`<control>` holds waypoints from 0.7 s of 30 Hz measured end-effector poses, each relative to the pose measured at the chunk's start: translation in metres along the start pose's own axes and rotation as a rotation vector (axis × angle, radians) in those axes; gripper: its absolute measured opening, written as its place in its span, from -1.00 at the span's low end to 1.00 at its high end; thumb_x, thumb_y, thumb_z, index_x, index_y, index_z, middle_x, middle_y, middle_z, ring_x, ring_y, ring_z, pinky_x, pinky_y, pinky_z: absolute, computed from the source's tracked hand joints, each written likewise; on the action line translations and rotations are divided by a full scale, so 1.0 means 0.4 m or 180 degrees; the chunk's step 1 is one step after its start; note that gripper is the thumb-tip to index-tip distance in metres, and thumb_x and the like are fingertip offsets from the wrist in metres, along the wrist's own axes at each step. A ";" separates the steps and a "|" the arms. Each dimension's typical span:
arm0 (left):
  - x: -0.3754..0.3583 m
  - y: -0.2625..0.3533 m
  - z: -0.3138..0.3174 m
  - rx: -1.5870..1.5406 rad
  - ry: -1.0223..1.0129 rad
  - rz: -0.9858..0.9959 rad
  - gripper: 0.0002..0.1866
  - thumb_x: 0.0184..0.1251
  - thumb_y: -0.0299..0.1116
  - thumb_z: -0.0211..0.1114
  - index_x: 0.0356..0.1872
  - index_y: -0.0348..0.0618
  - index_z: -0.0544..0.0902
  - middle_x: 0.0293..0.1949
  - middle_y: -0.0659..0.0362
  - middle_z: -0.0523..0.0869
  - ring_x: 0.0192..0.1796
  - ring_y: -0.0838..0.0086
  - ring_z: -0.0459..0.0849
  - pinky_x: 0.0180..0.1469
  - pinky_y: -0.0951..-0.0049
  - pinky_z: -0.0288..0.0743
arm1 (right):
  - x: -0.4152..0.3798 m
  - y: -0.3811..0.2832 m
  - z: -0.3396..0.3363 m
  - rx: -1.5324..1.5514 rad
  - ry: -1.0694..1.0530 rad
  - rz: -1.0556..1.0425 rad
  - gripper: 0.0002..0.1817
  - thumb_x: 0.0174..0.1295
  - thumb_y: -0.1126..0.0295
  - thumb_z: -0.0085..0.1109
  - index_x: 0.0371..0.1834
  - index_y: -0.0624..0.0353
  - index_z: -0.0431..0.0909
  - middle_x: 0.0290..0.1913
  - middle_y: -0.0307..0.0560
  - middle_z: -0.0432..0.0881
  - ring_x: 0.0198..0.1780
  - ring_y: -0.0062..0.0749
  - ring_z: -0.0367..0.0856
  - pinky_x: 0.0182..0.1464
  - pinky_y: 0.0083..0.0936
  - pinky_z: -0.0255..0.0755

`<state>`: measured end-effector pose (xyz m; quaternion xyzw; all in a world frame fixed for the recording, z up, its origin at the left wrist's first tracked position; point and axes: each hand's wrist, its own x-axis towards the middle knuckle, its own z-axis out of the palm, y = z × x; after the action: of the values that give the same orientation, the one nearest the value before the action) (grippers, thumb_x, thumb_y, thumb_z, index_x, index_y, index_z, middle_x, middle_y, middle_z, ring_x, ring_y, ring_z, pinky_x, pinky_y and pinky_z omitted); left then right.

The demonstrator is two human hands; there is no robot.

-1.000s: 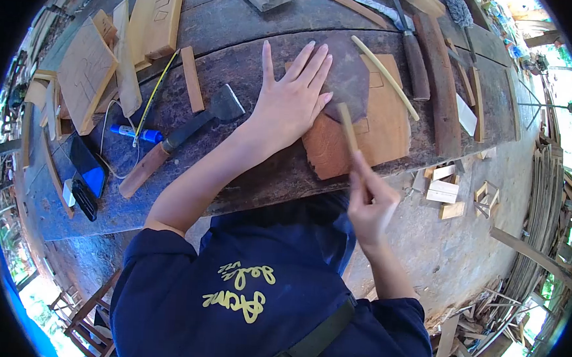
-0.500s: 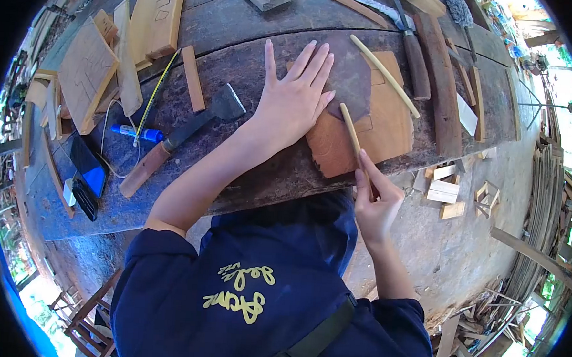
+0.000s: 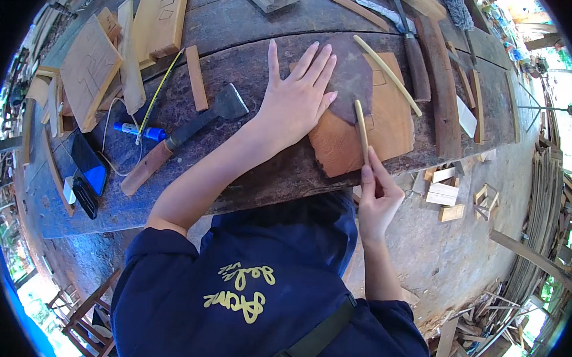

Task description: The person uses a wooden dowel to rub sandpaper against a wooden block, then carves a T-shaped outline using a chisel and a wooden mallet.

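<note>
My left hand (image 3: 301,92) lies flat with fingers spread, pressing on a dark purplish-brown sheet (image 3: 351,69). Beneath that sheet shows a tan-brown flat piece (image 3: 393,135) with a ragged lower left edge and small rectangles drawn on it. Between the thumb and fingers of my right hand (image 3: 379,197) is a thin, pale wooden stick (image 3: 362,132). The stick's far tip overlaps the dark sheet, just right of my left thumb. A second slim wooden stick (image 3: 388,76) rests diagonally across the upper right of both pieces.
Left of my arm lie a wooden-handled chopping tool (image 3: 188,131), a blue marker (image 3: 140,131) and a phone (image 3: 89,165). Wooden boards (image 3: 91,68) lean at the far left. To the right are a chisel (image 3: 416,66) and a long timber piece (image 3: 439,89). Wood offcuts (image 3: 444,192) lie on the floor.
My right hand has turned the stick more upright, its tip shifting right and slightly up over the dark sheet. My left hand stays spread in the same place.
</note>
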<state>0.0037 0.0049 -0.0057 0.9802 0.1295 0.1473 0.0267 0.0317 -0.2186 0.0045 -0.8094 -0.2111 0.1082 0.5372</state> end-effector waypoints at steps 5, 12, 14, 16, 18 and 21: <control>0.000 -0.002 0.001 -0.0039 0.0030 0.0004 -0.40 0.59 -0.07 -0.06 0.51 -0.17 0.25 0.56 0.16 0.19 0.60 0.37 0.09 0.47 -0.48 -0.47 | 0.000 -0.014 -0.006 0.0126 -0.0083 0.0229 -0.67 0.38 0.56 0.17 0.20 0.26 0.63 -0.44 -0.32 0.59 -0.42 -0.78 0.34 -0.40 -0.72 0.29; 0.000 -0.005 0.000 0.0022 0.0014 0.0021 -0.40 0.58 -0.07 -0.04 0.51 -0.15 0.25 0.56 0.17 0.19 0.61 0.37 0.08 0.47 -0.48 -0.46 | 0.020 0.012 0.004 -0.0029 -0.0018 -0.0708 -0.67 0.38 0.56 0.18 0.20 0.28 0.63 -0.43 -0.39 0.54 -0.48 -0.83 0.24 -0.51 -0.70 0.15; -0.001 -0.004 -0.001 -0.0002 -0.0005 0.0014 -0.40 0.59 -0.07 -0.05 0.51 -0.15 0.25 0.56 0.17 0.19 0.61 0.37 0.08 0.47 -0.48 -0.46 | 0.012 0.006 -0.007 0.0064 -0.0019 -0.0283 -0.67 0.38 0.56 0.18 0.20 0.28 0.63 -0.42 -0.38 0.55 -0.47 -0.83 0.25 -0.51 -0.70 0.16; -0.002 -0.004 0.000 0.0014 -0.0009 0.0002 -0.40 0.59 -0.07 -0.05 0.51 -0.15 0.24 0.56 0.17 0.19 0.61 0.37 0.08 0.47 -0.48 -0.46 | 0.002 -0.007 0.003 0.0110 -0.0120 0.0048 -0.67 0.37 0.57 0.19 0.19 0.28 0.64 -0.43 -0.38 0.55 -0.48 -0.83 0.25 -0.51 -0.70 0.16; 0.001 -0.003 0.000 0.0030 -0.0006 0.0017 -0.40 0.59 -0.07 -0.05 0.51 -0.15 0.24 0.56 0.17 0.19 0.61 0.37 0.07 0.48 -0.47 -0.46 | -0.009 -0.021 0.009 0.0029 -0.0274 0.0053 -0.67 0.38 0.56 0.19 0.19 0.28 0.64 -0.44 -0.39 0.54 -0.48 -0.83 0.25 -0.51 -0.71 0.15; 0.001 -0.005 0.000 -0.0063 -0.0003 -0.0009 -0.40 0.59 -0.08 -0.06 0.51 -0.15 0.24 0.56 0.16 0.18 0.61 0.37 0.07 0.48 -0.47 -0.46 | 0.005 -0.022 -0.004 -0.0091 -0.0472 0.0051 -0.68 0.38 0.55 0.19 0.18 0.31 0.63 -0.46 -0.41 0.53 -0.50 -0.82 0.23 -0.52 -0.73 0.12</control>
<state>0.0035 0.0069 -0.0058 0.9798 0.1294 0.1480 0.0367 0.0321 -0.2162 0.0135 -0.8084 -0.2453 0.1692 0.5076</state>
